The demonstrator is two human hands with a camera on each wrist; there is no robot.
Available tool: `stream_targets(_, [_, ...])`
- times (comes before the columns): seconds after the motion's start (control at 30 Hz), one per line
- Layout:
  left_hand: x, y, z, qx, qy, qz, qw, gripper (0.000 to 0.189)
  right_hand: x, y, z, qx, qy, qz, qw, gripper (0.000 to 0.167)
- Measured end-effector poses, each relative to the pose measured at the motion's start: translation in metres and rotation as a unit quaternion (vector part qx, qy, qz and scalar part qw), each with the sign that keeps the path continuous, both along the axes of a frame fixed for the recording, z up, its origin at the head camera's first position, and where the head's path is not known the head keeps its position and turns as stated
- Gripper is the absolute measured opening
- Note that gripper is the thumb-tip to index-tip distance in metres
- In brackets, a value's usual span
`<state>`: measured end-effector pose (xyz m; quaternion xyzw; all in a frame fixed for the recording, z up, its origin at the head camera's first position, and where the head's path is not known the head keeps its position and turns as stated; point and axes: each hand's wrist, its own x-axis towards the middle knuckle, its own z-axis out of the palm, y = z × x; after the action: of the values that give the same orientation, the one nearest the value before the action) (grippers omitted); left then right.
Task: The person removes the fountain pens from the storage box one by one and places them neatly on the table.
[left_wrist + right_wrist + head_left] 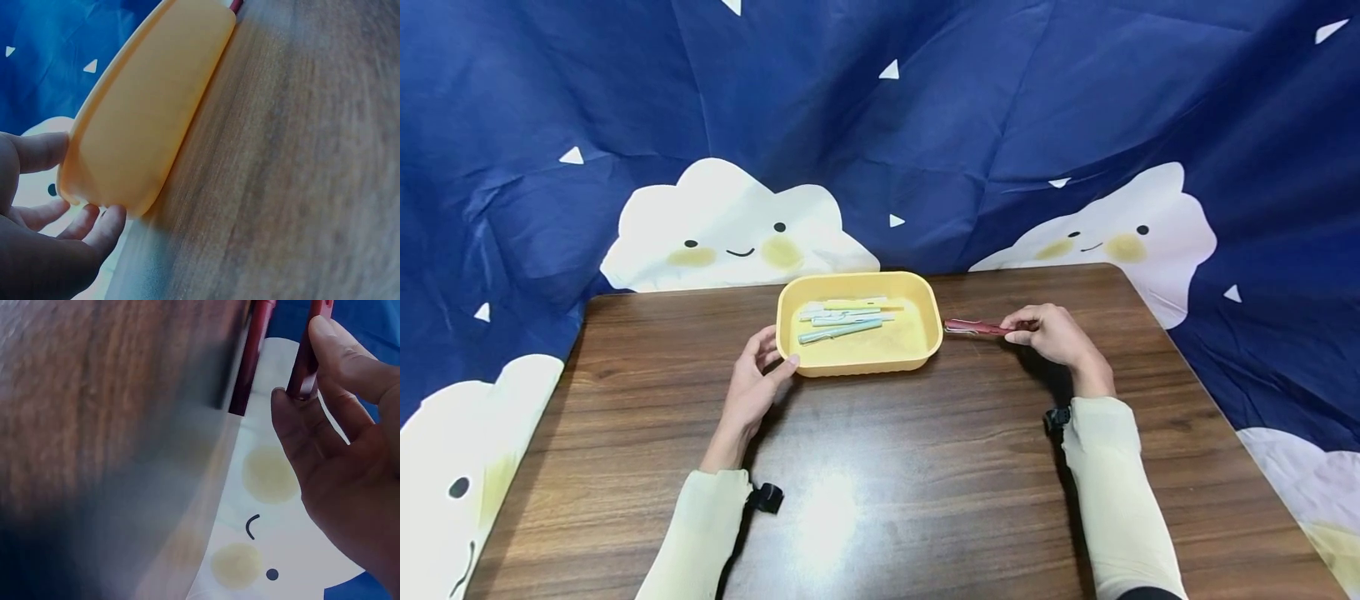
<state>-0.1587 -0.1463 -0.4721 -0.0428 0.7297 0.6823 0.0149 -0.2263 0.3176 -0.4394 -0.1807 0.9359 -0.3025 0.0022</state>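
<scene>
A yellow plastic box point(865, 367) sits at the table's far edge. Several pens lie flat inside, among them a light blue pen point(841, 332) and a yellow one point(857, 305). My left hand point(754, 379) grips the box's left end, its thumb at the rim; the left wrist view shows the fingers against the end wall point(119, 144). Right of the box, my right hand point(1051, 333) pinches a dark red pen point(306, 369) near one end, between thumb and fingertips. In the right wrist view, a second dark red pen shape point(251, 362) shows beside the held one, low by the tabletop.
The brown wooden table point(925, 475) has a bright glare spot near its front. A blue curtain point(925, 125) with white clouds hangs right behind its far edge. Black straps with small devices are on both wrists.
</scene>
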Motion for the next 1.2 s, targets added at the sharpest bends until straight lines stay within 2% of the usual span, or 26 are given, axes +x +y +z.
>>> stream_targets(0.17, [0.0, 0.0, -0.002, 0.004, -0.003, -0.005, 1.0, 0.064, -0.005, 0.003, -0.006, 0.024, -0.014, 0.003, 0.9996, 0.007])
stream_targets(0.5, [-0.001, 0.0, -0.002, 0.006, -0.001, -0.005, 1.0, 0.063, -0.012, 0.006, -0.013, 0.046, -0.06, -0.027, 0.9967, 0.008])
stream_targets(1.2, [0.0, 0.0, 0.0, 0.006, -0.003, -0.001, 1.0, 0.064, -0.021, 0.004, -0.015, 0.049, -0.057, -0.059, 0.9955, 0.009])
